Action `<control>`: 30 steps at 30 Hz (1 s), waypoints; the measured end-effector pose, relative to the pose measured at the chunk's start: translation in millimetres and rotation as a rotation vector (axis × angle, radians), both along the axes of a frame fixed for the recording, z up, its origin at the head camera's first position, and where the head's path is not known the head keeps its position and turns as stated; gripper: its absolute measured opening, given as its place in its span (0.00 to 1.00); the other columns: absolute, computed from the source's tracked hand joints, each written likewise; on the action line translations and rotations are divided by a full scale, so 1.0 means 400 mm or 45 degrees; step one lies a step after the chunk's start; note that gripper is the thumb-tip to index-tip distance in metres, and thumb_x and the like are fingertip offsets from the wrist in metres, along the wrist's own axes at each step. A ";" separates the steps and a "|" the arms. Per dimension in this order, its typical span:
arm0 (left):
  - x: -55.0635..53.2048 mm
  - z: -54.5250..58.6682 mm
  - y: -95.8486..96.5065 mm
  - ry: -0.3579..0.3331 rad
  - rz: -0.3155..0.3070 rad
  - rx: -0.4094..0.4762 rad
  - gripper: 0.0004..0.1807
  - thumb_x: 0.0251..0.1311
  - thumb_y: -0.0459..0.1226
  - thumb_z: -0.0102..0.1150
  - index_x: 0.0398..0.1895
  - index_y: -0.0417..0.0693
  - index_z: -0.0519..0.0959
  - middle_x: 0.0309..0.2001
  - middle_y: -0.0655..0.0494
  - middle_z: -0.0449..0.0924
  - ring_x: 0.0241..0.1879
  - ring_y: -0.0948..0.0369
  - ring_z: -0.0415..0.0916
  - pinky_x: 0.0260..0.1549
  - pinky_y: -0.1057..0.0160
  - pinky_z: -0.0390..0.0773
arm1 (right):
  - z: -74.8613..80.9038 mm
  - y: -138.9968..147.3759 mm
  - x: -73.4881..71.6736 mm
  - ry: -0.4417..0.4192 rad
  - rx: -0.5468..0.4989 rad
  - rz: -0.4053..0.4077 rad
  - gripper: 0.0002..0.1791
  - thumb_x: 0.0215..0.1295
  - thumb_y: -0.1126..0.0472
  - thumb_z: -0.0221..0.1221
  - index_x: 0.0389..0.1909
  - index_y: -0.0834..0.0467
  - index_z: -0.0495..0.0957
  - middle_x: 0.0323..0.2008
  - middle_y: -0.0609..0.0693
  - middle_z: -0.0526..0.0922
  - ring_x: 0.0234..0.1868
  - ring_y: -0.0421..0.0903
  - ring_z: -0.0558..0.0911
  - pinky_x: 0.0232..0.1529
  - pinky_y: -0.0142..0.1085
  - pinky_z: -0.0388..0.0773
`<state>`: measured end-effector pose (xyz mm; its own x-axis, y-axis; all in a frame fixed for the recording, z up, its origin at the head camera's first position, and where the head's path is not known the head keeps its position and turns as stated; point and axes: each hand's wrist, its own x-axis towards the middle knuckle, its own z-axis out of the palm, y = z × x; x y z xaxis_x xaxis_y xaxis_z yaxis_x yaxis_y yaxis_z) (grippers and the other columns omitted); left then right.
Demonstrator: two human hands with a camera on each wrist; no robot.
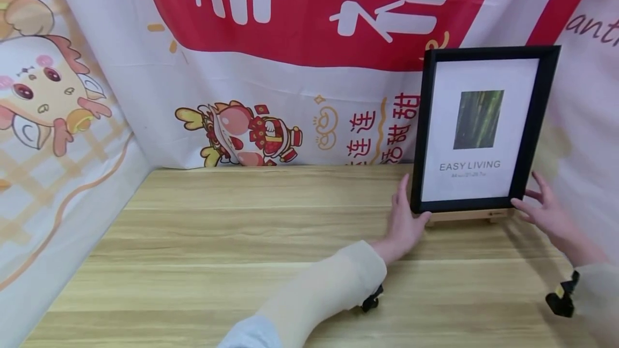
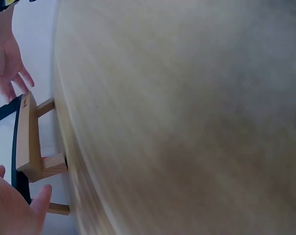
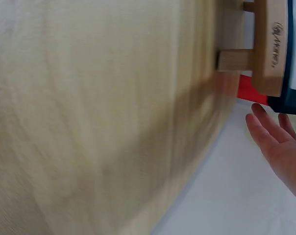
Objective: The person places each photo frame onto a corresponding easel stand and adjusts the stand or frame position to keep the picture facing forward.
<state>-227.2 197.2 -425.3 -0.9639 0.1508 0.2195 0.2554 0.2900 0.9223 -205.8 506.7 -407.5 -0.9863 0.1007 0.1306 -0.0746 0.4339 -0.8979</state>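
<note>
A black picture frame (image 1: 532, 122) with a white "EASY LIVING" insert leans back on a small wooden easel (image 1: 471, 216) at the table's right. My left hand (image 1: 403, 227) is at its lower left corner, fingers extended along the side and thumb by the bottom edge. At the opposite lower corner is my right hand (image 1: 548, 214), its fingers spread beside the frame. The right wrist view shows those fingers (image 3: 268, 129) straight, close to the frame's dark corner. In the left wrist view, the easel's ledge (image 2: 29, 137) supports the frame, and its legs reach the tabletop.
The wood-grain table (image 1: 217, 251) extends to the left and front. Behind it hangs a white and red printed cloth (image 1: 309, 42); another patterned cloth (image 1: 53, 165) covers the left side. A black wrist device (image 1: 562, 297) is at the right cuff.
</note>
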 end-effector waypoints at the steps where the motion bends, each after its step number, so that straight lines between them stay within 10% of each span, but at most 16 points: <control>1: 0.001 -0.002 0.000 -0.002 -0.005 -0.005 0.54 0.54 0.33 0.69 0.76 0.73 0.46 0.68 0.53 0.62 0.60 0.56 0.69 0.60 0.61 0.68 | -0.006 -0.003 0.000 -0.004 -0.039 0.009 0.49 0.72 0.66 0.52 0.76 0.47 0.25 0.62 0.84 0.37 0.37 0.21 0.72 0.32 0.23 0.79; 9: 0.007 -0.008 0.006 -0.032 -0.097 0.021 0.56 0.54 0.30 0.68 0.76 0.74 0.43 0.65 0.51 0.65 0.60 0.59 0.68 0.60 0.64 0.67 | -0.034 -0.027 -0.004 0.099 -0.206 0.069 0.48 0.69 0.74 0.52 0.78 0.46 0.34 0.69 0.63 0.40 0.43 0.25 0.66 0.31 0.23 0.80; 17: 0.002 -0.009 -0.001 -0.040 -0.128 0.017 0.59 0.53 0.28 0.68 0.76 0.76 0.40 0.66 0.52 0.66 0.59 0.60 0.69 0.60 0.65 0.68 | -0.038 -0.031 -0.005 0.166 -0.382 0.136 0.50 0.64 0.80 0.52 0.78 0.44 0.41 0.55 0.46 0.58 0.44 0.29 0.70 0.30 0.26 0.81; 30: -0.008 -0.021 -0.060 -0.022 -0.173 -0.027 0.61 0.53 0.28 0.68 0.76 0.77 0.35 0.73 0.53 0.57 0.66 0.57 0.62 0.64 0.61 0.64 | -0.039 -0.078 0.004 0.117 -0.364 0.155 0.52 0.64 0.81 0.52 0.78 0.44 0.36 0.54 0.67 0.52 0.33 0.36 0.82 0.30 0.30 0.83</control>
